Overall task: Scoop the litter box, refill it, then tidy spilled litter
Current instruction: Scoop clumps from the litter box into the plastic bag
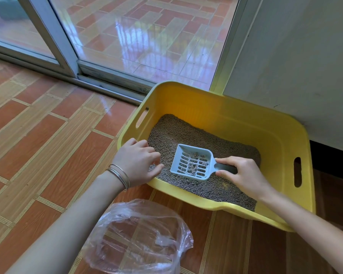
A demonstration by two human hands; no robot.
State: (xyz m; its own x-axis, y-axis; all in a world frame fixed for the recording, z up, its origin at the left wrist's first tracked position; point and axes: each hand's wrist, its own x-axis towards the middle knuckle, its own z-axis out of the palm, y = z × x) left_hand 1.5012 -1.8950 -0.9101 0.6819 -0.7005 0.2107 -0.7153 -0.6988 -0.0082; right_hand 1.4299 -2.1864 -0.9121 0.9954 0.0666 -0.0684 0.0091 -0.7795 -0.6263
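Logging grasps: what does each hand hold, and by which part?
The right hand grips the scoop by its handle. The left hand lies over the litter box rim; whether it grips is unclear.

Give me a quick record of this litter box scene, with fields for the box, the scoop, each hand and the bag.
litter box: yellow, on the tiled floor beside the wall, holds grey-brown litter
scoop: pale, slotted, on the litter, a few grains in it
right hand: pinches the scoop's handle
left hand: fingers curled over the box's near-left rim
plastic bag: clear, crumpled, on the floor in front of the box
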